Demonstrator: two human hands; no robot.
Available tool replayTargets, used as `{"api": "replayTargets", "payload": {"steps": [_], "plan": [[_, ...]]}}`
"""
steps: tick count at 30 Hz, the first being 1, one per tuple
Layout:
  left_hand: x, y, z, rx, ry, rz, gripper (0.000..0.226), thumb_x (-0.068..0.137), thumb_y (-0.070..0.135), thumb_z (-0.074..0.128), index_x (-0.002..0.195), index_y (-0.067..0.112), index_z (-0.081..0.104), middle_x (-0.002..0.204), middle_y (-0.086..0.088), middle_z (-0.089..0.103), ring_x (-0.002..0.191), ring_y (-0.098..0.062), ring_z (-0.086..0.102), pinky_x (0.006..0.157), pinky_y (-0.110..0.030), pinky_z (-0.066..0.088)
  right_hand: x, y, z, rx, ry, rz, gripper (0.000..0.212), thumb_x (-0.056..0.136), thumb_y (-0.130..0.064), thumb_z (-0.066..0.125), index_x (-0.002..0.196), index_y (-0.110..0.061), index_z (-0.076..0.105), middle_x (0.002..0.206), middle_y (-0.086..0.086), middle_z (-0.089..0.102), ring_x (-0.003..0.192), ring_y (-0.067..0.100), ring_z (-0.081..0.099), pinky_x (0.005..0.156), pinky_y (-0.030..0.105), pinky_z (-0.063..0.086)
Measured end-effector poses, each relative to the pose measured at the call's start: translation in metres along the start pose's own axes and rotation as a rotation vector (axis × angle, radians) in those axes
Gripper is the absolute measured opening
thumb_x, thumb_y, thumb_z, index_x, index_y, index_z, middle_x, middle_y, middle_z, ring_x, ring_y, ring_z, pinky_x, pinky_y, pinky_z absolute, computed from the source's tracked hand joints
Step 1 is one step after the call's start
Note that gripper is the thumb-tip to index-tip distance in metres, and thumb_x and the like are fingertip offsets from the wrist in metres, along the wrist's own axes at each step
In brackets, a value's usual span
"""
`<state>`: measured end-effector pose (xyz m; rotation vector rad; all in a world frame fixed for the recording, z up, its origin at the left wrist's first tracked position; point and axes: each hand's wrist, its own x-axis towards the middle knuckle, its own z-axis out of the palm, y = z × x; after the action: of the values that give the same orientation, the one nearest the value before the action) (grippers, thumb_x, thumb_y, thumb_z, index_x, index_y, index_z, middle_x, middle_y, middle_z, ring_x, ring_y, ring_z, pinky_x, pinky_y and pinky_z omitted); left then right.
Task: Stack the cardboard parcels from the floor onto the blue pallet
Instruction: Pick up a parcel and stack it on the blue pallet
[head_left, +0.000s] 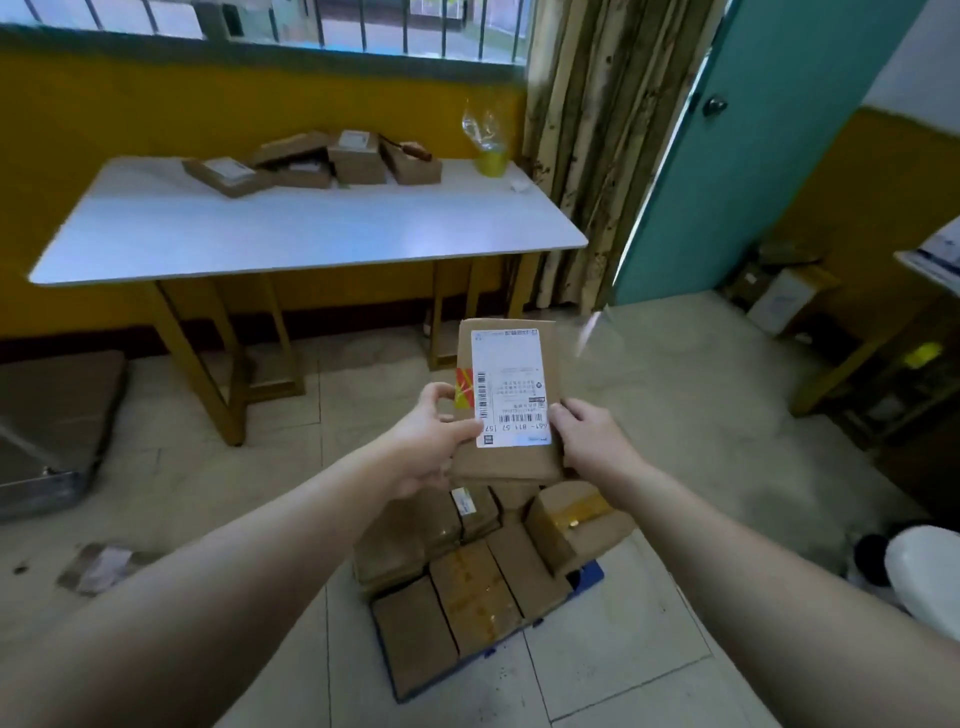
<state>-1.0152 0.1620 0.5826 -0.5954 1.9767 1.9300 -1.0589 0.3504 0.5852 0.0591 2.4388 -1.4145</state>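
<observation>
Both hands hold a flat cardboard parcel (506, 400) with a white shipping label in the air, above the pile. My left hand (434, 441) grips its left edge, thumb on top. My right hand (592, 441) grips its right edge near the label's corner. Below lies the blue pallet (589, 577), mostly covered by several brown parcels (467, 587) laid side by side, with one taped box (574, 519) tilted on the right. One more small parcel (101, 566) lies on the floor at the left.
A white table (311, 223) stands ahead with several parcels (322, 161) and a yellow cup on it. A grey flat case (47, 431) lies at the left. A teal door (753, 145), boxes and a shelf are at the right; a white object sits near my right arm.
</observation>
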Motion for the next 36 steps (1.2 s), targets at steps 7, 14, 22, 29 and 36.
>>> {"api": "replayTargets", "payload": {"steps": [7, 14, 22, 29, 36], "plan": [[0.066, -0.062, 0.049, 0.079, 0.195, -0.09, 0.074, 0.092, 0.023, 0.057, 0.146, 0.042, 0.011, 0.124, 0.002, 0.058, 0.102, -0.016, 0.062, 0.07, -0.035, 0.059, 0.086, 0.079, 0.009, -0.349, -0.268, -0.047, 0.051, 0.097, -0.042, 0.044, 0.145, -0.025, 0.036, 0.135, -0.003, 0.055, 0.115, 0.016, 0.054, 0.09, 0.039, 0.051], [0.15, -0.186, 0.125, 0.115, 0.331, -0.308, 0.075, 0.093, 0.021, 0.057, 0.149, 0.033, 0.008, 0.137, 0.002, 0.051, 0.109, -0.009, 0.053, 0.078, -0.021, 0.048, 0.169, 0.22, 0.021, -0.684, -0.564, -0.072, 0.059, 0.093, -0.042, 0.054, 0.146, -0.027, 0.034, 0.14, -0.002, 0.049, 0.124, 0.018, 0.046, 0.103, 0.04, 0.042], [0.25, -0.323, 0.182, -0.03, 0.335, -0.571, 0.074, 0.093, 0.02, 0.053, 0.144, 0.049, 0.008, 0.112, 0.004, 0.059, 0.094, -0.021, 0.061, 0.068, -0.042, 0.058, 0.249, 0.379, 0.037, -0.955, -0.505, -0.036, 0.073, 0.092, -0.046, 0.053, 0.152, -0.028, 0.016, 0.159, 0.007, 0.014, 0.145, 0.029, 0.011, 0.114, 0.044, 0.019], [0.317, -0.4, 0.216, -0.001, 0.316, -0.651, 0.071, 0.095, 0.021, 0.05, 0.143, 0.05, 0.006, 0.098, 0.006, 0.057, 0.08, -0.023, 0.061, 0.057, -0.041, 0.058, 0.27, 0.452, 0.048, -1.02, -0.566, -0.054, 0.066, 0.097, -0.046, 0.04, 0.152, -0.034, 0.006, 0.161, 0.003, -0.004, 0.146, 0.03, -0.006, 0.115, 0.051, 0.009], [0.348, -0.428, 0.221, 0.005, 0.315, -0.641, 0.073, 0.097, 0.02, 0.047, 0.146, 0.044, -0.003, 0.119, -0.002, 0.055, 0.09, -0.024, 0.06, 0.071, -0.046, 0.057, 0.267, 0.461, 0.052, -1.029, -0.519, -0.095, 0.066, 0.097, -0.045, 0.042, 0.151, -0.034, 0.007, 0.16, 0.003, -0.003, 0.146, 0.028, -0.006, 0.113, 0.054, 0.011]]}}
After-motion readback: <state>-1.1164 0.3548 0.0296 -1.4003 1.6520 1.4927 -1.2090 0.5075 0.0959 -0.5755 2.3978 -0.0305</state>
